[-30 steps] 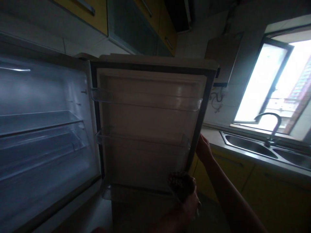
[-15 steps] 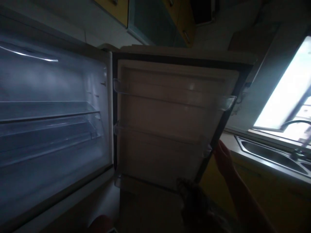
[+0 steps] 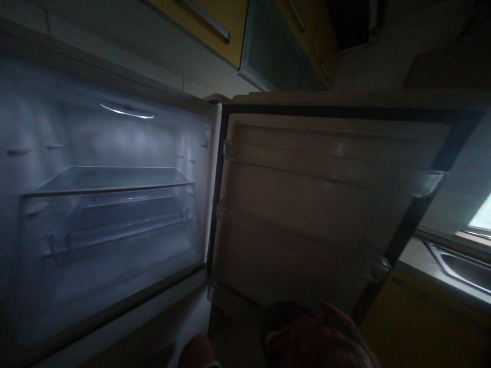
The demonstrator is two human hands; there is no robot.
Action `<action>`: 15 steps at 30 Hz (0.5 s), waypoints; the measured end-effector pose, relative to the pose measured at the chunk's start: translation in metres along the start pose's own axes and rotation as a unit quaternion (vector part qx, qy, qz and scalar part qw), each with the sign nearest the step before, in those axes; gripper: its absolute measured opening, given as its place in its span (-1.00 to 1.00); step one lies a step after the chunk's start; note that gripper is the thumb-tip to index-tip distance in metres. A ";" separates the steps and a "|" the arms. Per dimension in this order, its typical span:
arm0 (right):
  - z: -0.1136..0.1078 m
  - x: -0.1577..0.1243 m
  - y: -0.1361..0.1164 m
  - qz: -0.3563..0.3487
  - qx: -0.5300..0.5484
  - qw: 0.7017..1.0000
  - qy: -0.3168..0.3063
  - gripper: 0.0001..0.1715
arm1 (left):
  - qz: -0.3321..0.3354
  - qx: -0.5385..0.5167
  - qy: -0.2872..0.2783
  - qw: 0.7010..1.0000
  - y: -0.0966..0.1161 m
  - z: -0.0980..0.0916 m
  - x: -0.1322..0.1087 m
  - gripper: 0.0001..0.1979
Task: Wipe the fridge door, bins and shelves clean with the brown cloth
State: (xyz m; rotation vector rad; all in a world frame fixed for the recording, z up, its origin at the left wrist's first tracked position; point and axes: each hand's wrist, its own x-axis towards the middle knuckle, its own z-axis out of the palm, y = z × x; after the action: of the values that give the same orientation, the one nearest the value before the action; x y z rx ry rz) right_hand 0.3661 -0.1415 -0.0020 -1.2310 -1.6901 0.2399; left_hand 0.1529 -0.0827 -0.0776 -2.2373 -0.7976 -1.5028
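The refrigerator door (image 3: 307, 214) stands wide open on the right, its inside and clear door shelves facing me. At the bottom, my right hand (image 3: 333, 332) is low in front of the door, off its edge. Its fingers look bent over a dark rounded thing (image 3: 282, 317), too dim to name. A skin-toned rounded form (image 3: 197, 351) with a pale edge shows at the bottom, left of it; whether it is my left hand or another part of me is unclear. Inside the lit refrigerator (image 3: 213, 194) are a glass shelf (image 3: 126, 176) and a clear drawer (image 3: 126, 227).
Yellow wall cabinets (image 3: 207, 30) with metal handles hang above the refrigerator, next to a glass-fronted one (image 3: 276, 51). Right of the door are a steel sink (image 3: 466, 268) set in a counter and a bright window (image 3: 483, 214).
My right hand has left the door's edge and moved down and left to the dark thing. The view has swung left, showing more of the refrigerator's inside. The door stays open.
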 end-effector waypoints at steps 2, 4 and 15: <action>0.009 0.010 -0.006 -0.011 -0.018 1.000 0.019 -0.33 | 0.006 -0.005 -0.005 1.000 -0.031 -0.007 0.006 -0.50; 0.024 0.030 -0.011 -0.043 -0.070 0.996 0.032 -0.42 | -0.018 -0.011 -0.043 0.999 -0.067 -0.013 0.007 -0.38; 0.182 0.157 -0.008 -0.007 -0.002 0.874 -0.485 -0.31 | -0.080 0.039 -0.063 0.994 -0.143 -0.005 -0.072 -0.59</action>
State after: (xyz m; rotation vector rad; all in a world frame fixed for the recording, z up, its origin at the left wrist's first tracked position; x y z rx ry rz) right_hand 0.2178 0.0483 0.0071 -1.1641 -2.5321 0.9741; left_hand 0.0409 0.0079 -0.1473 -2.2755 -1.0768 -1.3825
